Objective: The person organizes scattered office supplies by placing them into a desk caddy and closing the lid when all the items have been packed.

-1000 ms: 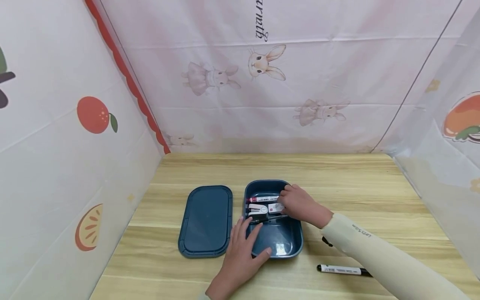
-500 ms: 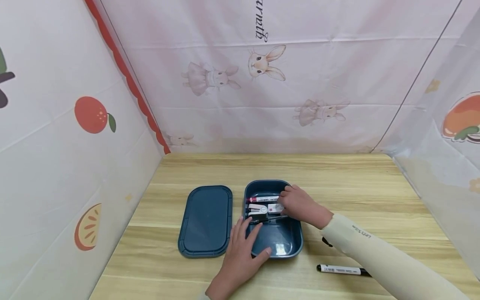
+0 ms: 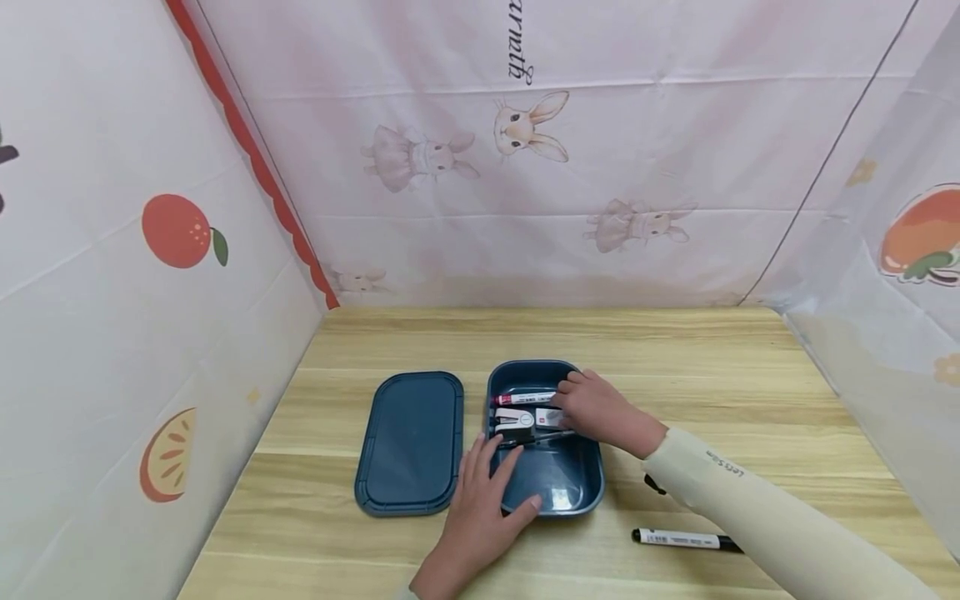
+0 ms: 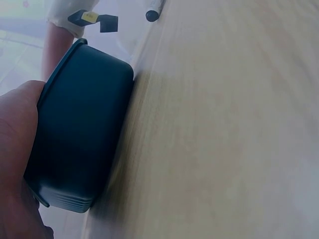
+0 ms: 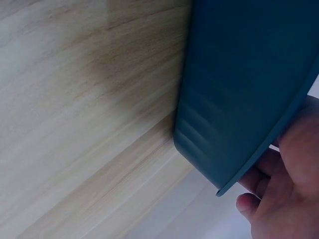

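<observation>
A dark blue plastic box (image 3: 551,492) stands open at the centre of the table in the head view. Inside lie a red-capped white marker (image 3: 517,399), a small pale pink and black stapler (image 3: 514,422), a white block (image 3: 548,417) with a red mark and a thin dark pen (image 3: 551,436). My left hand (image 3: 480,510) rests at the box's left rim, fingers spread, thumb over the near part. My right hand (image 3: 597,408) reaches over the right rim, fingers bent down by the marker and block. Its fingertips are hidden, so I cannot tell what they grip.
The matching flat blue lid (image 3: 411,442) lies left of the box. A white marker with black ends (image 3: 682,540) is at the front right, partly under the right sleeve (image 3: 750,492). Beside that sleeve shows a small black thing (image 3: 654,484). Printed curtains surround the wooden table (image 3: 300,500).
The head view has shifted very slightly. Both hands and the things in the box keep nearly the same places.
</observation>
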Demonstrator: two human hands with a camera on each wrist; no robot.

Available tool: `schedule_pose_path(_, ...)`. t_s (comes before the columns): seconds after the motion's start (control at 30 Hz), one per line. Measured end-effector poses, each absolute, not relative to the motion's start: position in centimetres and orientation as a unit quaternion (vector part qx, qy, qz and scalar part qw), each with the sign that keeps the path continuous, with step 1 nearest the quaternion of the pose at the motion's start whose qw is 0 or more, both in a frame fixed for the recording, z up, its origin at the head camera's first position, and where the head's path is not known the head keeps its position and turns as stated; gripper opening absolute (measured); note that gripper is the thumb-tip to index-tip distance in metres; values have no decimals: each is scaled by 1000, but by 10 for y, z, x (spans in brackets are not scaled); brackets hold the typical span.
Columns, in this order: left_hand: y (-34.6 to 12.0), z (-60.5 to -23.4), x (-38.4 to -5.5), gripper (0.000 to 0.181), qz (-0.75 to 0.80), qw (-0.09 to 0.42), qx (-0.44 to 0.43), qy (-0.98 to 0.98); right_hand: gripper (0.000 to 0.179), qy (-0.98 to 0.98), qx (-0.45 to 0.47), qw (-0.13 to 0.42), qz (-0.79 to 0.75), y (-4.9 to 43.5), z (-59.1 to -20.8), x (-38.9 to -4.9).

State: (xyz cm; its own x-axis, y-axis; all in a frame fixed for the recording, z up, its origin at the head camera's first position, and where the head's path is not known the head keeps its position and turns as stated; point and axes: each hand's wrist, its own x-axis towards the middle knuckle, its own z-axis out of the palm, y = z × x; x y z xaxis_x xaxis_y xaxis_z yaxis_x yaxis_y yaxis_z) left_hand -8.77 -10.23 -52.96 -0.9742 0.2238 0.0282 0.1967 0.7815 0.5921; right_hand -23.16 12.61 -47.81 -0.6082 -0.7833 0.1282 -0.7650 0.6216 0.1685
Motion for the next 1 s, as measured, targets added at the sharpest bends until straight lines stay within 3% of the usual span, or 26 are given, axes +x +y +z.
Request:
schedule_pose_path(0.3,-103,-530,-88,72,307,24,112,945,30,-898,426,104,-16,126,-470,-226)
schedule_pose_path(1.0,-105,-530,-87,73,312,31,109,943,55,-916,395,54,50,148,-469,-196)
